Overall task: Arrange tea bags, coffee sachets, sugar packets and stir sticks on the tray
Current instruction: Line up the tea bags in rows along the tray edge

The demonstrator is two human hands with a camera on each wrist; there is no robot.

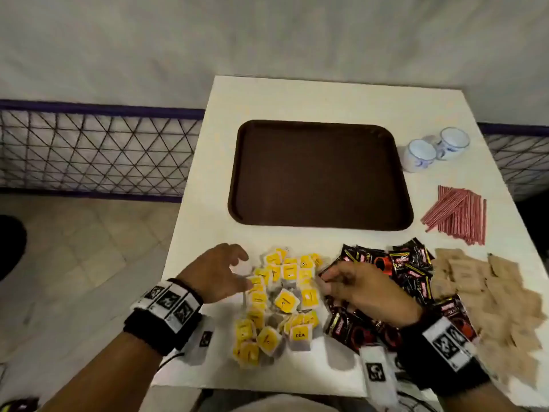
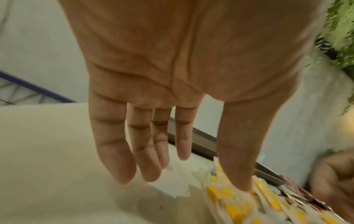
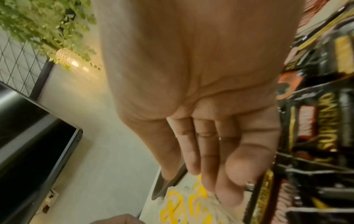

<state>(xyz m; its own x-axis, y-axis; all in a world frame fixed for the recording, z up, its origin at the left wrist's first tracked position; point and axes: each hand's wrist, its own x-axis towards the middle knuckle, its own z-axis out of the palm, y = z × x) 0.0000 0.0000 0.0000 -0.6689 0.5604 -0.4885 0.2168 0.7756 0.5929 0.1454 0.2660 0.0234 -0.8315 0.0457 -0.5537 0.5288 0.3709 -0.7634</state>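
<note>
An empty brown tray (image 1: 320,173) lies in the middle of the white table (image 1: 196,221). Near the front edge sit a pile of yellow-tagged tea bags (image 1: 282,301), black coffee sachets (image 1: 395,281) and tan sugar packets (image 1: 490,298). Red stir sticks (image 1: 457,215) lie to the right of the tray. My left hand (image 1: 242,270) hovers at the pile's left edge with fingers straight and spread, and its thumb touches the tea bags (image 2: 229,204). My right hand (image 1: 322,281) reaches in from over the coffee sachets (image 3: 316,128). Its straight fingers are just above the tea bags (image 3: 182,207) and hold nothing.
Two white cups with blue print (image 1: 436,150) stand at the table's back right. A wire-mesh railing (image 1: 95,153) runs behind the table on the left, with tiled floor (image 1: 74,257) below. The table's left edge is close to my left wrist.
</note>
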